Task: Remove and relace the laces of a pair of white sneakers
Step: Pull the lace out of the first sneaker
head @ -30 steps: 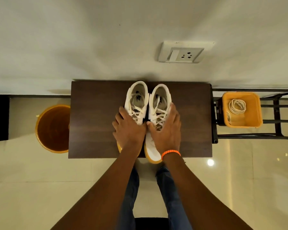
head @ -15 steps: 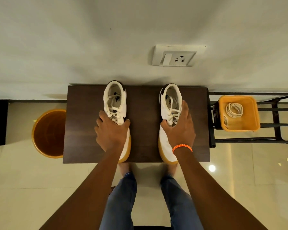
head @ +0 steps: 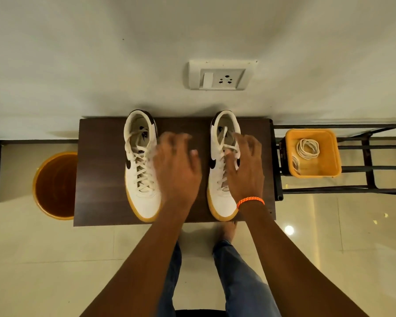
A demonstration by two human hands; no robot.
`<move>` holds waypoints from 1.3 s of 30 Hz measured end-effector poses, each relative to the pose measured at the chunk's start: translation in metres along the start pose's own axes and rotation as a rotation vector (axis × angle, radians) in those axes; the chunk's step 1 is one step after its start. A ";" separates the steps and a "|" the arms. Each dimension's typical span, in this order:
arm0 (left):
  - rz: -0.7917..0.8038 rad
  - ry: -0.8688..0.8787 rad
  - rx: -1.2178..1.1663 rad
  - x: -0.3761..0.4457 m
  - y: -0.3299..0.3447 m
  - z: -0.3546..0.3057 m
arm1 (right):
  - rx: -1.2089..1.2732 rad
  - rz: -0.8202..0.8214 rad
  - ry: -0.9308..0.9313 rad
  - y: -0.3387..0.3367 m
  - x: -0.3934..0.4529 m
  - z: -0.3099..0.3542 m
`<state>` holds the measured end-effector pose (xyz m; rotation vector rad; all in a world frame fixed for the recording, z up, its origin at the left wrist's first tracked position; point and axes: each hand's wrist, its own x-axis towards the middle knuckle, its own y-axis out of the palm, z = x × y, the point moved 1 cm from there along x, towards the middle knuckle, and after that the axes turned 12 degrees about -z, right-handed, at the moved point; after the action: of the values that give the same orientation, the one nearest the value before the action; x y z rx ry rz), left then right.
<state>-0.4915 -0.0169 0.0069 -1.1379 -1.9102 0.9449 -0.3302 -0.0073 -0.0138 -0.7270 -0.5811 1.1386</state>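
left hand (head: 177, 172): i see it blurred, fingers spread, holding nothing, between the sneakers.
right hand (head: 246, 170): fingers loose over the right sneaker (head: 222, 170) laces; can't tell if pinching.
left sneaker (head: 141, 165): just left of my left hand, laced.

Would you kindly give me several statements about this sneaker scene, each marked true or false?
1. Both sneakers, the left sneaker and the right sneaker, stand apart on the dark wooden table. True.
2. The left hand grips the left sneaker. False: it hovers between the sneakers, blurred, holding nothing.
3. The square yellow tub holds coiled laces. True.
4. The left sneaker has no lace. False: it is laced.
5. The orange wristband is on the right wrist. True.
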 end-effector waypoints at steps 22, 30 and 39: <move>-0.097 -0.199 -0.248 0.066 0.019 -0.023 | 0.473 -0.349 0.136 -0.067 0.082 0.014; 0.575 -0.202 0.038 0.059 0.047 -0.018 | -0.257 0.087 0.181 -0.034 0.068 -0.020; -0.121 -0.123 -0.074 0.052 -0.010 0.023 | -0.184 -0.153 -0.110 -0.015 0.031 0.032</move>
<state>-0.5331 0.0215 0.0145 -1.0136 -2.1036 0.9032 -0.3351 0.0259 0.0198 -0.7665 -0.8283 0.9959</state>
